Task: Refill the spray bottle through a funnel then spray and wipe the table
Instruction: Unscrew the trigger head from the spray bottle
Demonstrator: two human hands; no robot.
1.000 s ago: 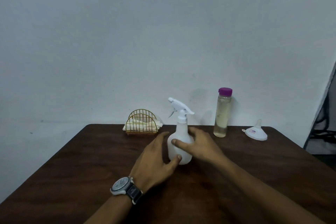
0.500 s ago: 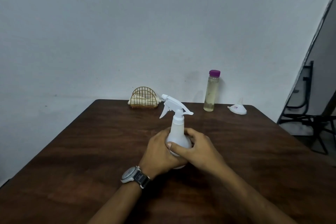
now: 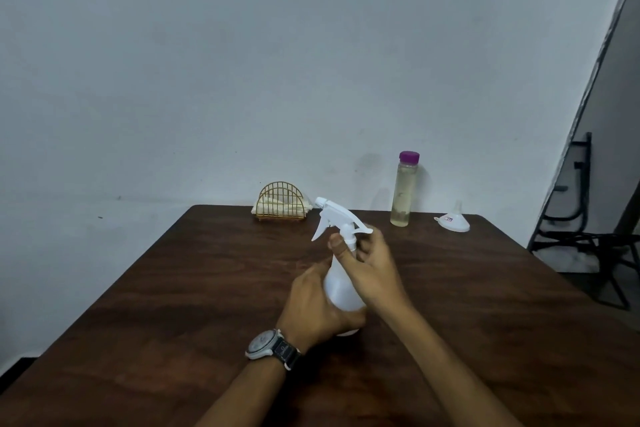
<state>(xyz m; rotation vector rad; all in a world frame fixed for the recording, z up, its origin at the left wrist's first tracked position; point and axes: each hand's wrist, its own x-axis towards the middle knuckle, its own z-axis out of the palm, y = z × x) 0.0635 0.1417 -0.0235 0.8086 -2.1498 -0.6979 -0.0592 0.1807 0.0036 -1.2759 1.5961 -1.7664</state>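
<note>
Left grip: your left hand is wrapped round the lower body of the spray bottle, with the fingers curled across its near side and the palm on its left flank.
Right grip: your right hand pinches the bottle's neck. The thumb is on the near side of the white collar and the fingers curl round the far side, just under the trigger head.
Spray bottle: it is white and translucent, close to upright, with its base down at the table, and the head is still seated on the neck. The nozzle points left and away from you, and the trigger lever hangs down on the left. You cannot tell the liquid level through the plastic.
Clear bottle: it stands beyond the spray bottle and to its right, well apart from it. It is upright with a purple cap on and pale yellowish liquid inside.
Funnel: it lies farther right of the spray bottle than the clear bottle does. It is white and sits mouth down with the spout pointing up.
Wire holder: this gold, arched holder is beyond the spray bottle and a little to its left, with pale folded sheets inside it.
Wristwatch: it is on your left wrist, nearer to you than the spray bottle.
Chair: its dark frame stands far right of the spray bottle, off the table.
</note>
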